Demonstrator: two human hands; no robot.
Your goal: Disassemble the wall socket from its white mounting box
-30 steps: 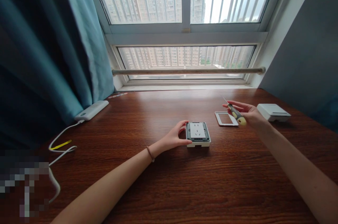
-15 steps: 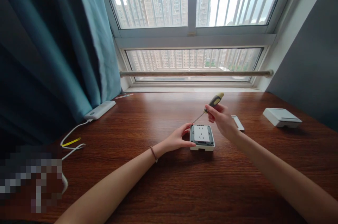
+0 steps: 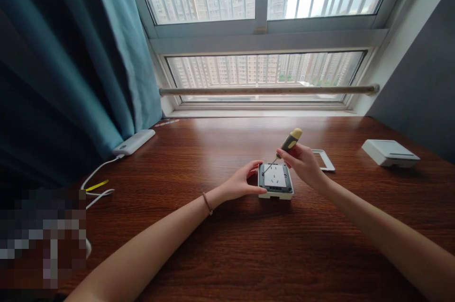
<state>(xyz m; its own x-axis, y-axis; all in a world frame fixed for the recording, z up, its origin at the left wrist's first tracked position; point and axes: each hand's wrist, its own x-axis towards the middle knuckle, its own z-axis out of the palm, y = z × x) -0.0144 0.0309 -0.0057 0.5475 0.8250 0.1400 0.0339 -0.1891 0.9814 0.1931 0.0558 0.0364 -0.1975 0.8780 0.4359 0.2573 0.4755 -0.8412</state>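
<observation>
A grey and white wall socket (image 3: 276, 181) sits on its white back box on the wooden desk (image 3: 249, 245), near the middle. My left hand (image 3: 241, 182) grips the socket's left side with thumb and fingers. My right hand (image 3: 302, 163) is closed round a screwdriver (image 3: 288, 142) with a black and yellow handle. Its thin shaft slants down to the left, and the tip rests at the socket's left screw. A white cover frame (image 3: 324, 160) lies flat just behind my right hand.
A white box (image 3: 390, 152) stands at the far right of the desk. A white power bank (image 3: 134, 141) with a white cable (image 3: 97, 183) lies at the left by the teal curtain (image 3: 71, 65). The window sill runs along the back.
My right hand swung the screwdriver over from the right, turned its tip downward and brought it onto the socket. My left hand kept hold of the socket.
</observation>
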